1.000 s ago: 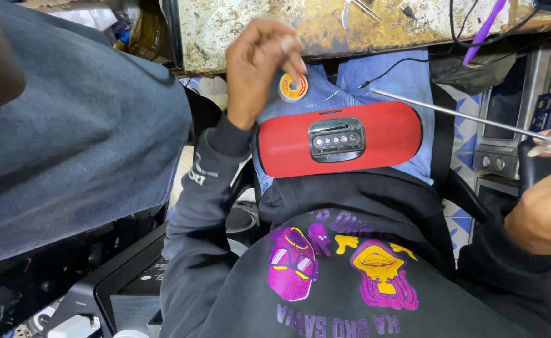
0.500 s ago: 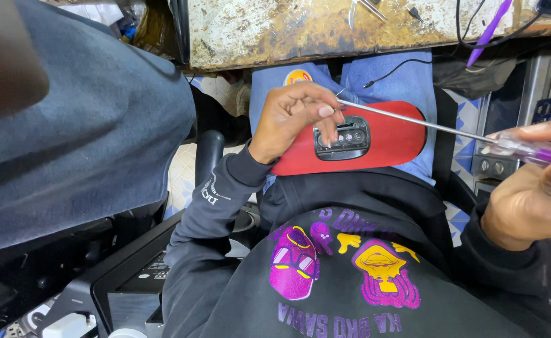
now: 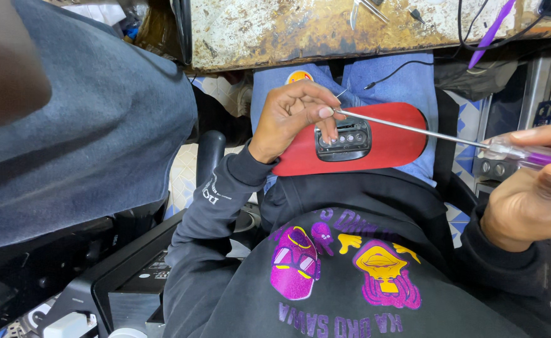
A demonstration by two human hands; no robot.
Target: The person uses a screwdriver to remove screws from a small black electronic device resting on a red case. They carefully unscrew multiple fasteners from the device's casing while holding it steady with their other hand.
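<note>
1. Left hand (image 3: 291, 116) bent over red speaker (image 3: 385, 141) on lap, fingertips pinching screwdriver (image 3: 413, 128) tip
2. Right hand (image 3: 532, 188) closed around its clear purple handle

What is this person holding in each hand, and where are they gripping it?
The right hand grips a long screwdriver by its clear purple handle. The left hand pinches the shaft's tip, over the red speaker.

A worn, stained desk (image 3: 275, 31) is being seen above, with tweezers (image 3: 366, 9), a purple pen (image 3: 492, 32) and black cables (image 3: 400, 70) lying there.
</note>
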